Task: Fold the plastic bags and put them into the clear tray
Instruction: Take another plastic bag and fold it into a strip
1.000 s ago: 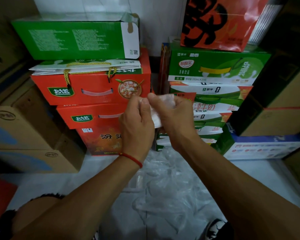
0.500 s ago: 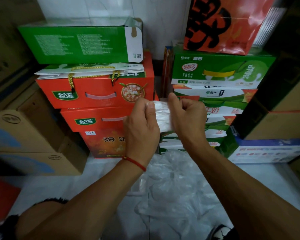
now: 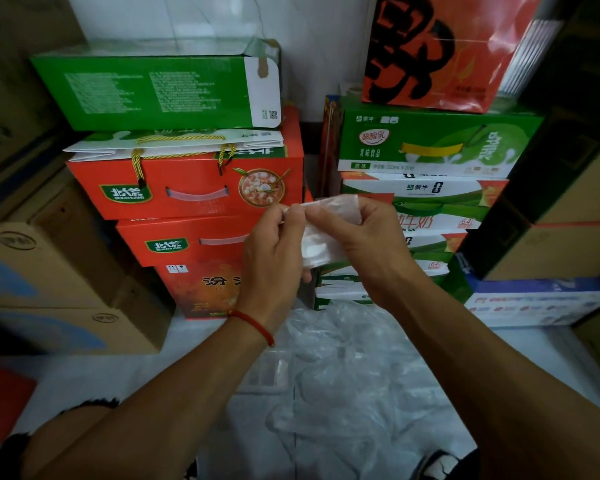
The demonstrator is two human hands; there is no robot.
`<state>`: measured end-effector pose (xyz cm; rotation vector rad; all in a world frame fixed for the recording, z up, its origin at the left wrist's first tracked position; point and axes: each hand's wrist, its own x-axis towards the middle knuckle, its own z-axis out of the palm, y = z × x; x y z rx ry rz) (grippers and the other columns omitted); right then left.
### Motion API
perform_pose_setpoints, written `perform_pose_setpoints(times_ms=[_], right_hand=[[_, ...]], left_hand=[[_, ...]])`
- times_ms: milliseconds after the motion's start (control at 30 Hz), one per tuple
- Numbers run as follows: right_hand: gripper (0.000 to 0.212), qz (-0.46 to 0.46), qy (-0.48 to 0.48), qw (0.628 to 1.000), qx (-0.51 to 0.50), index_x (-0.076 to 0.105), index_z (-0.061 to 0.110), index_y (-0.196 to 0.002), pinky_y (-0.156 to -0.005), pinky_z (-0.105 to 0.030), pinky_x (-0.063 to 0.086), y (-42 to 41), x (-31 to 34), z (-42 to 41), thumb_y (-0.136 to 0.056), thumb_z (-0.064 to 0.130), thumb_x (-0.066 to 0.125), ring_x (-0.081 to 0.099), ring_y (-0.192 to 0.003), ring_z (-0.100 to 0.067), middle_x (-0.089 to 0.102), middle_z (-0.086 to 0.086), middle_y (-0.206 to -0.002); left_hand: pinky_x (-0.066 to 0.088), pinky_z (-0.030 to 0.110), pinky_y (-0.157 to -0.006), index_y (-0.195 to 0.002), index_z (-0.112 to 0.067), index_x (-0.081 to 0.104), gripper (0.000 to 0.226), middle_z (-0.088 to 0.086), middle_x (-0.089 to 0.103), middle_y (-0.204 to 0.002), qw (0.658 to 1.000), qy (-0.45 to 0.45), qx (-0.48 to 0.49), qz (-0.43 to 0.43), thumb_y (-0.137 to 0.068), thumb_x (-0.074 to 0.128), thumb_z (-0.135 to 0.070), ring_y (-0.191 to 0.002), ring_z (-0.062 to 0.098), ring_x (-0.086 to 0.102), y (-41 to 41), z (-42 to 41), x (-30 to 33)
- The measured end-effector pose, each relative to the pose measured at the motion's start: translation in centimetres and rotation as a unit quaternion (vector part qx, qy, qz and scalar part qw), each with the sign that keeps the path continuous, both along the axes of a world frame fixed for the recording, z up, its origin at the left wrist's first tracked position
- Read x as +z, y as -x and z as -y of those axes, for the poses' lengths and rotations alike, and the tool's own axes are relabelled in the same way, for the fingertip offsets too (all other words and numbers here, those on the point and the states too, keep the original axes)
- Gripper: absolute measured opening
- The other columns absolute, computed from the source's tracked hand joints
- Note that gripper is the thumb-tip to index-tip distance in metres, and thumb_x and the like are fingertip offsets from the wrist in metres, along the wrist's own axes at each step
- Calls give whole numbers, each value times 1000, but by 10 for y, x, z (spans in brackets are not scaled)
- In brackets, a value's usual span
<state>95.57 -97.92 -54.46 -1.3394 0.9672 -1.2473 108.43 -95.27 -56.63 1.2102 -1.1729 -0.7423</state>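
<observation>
Folded plastic bag (image 3: 321, 233) pinched between left hand (image 3: 274, 258) and right hand (image 3: 364, 244) grips.

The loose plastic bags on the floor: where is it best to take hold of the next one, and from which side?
Probably take the crumpled edge on top of the loose plastic bags, coming straight down from above. They lie flat and overlapping on the floor, so only raised folds offer a grip. Both the left hand and right hand now hold the folded bag.

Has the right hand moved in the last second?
Yes. The right hand has spread rightward, away from the left hand, further across the milk boxes, stretching the bag between them.
</observation>
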Motion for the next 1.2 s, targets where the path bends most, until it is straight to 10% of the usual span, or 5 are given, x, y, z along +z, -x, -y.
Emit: perform_pose_setpoints(times_ms=[367, 733, 967, 1200], right_hand=[[13, 2, -14, 1000, -19, 78, 10, -100, -66, -19, 54, 6, -3, 5, -96, 20, 72, 70, -74, -7, 77, 1, -84], [41, 81, -113, 984, 116, 64, -9, -125, -100, -55, 54, 7, 4, 1, -98, 22, 63, 65, -104, -35, 68, -29, -117], [12, 30, -61, 995, 70, 73, 5, -102, -68, -25, 57, 20, 4, 3, -100, 12, 63, 72, -82, -17, 76, -7, -92], [11, 4, -21, 998, 56, 74, 5, -102, -73, -32, 59, 19, 5, 2, -97, 11, 68, 68, -81, -20, 75, -10, -90]], left_hand=[[46, 53, -65, -86, -7, 55, 39, 19, 56, -79, 997, 43, 54, 37, -102, 43, -40, -69, 22, 50, -5, 6, 1], [47, 44, -64, -86, -10, 59, 35, 8, 59, -78, 997, 42, 54, 24, -102, 45, -37, -72, 14, 52, -4, 8, -3], [45, 33, -59, -86, -10, 58, 29, 0, 57, -78, 996, 30, 74, -29, -108, 46, -26, -69, 8, 51, -12, 11, 3], [41, 30, -64, -80, -24, 56, 30, -13, 52, -73, 998, 59, -12, 3, -107, 45, -31, -70, 7, 47, -12, 11, 5]])
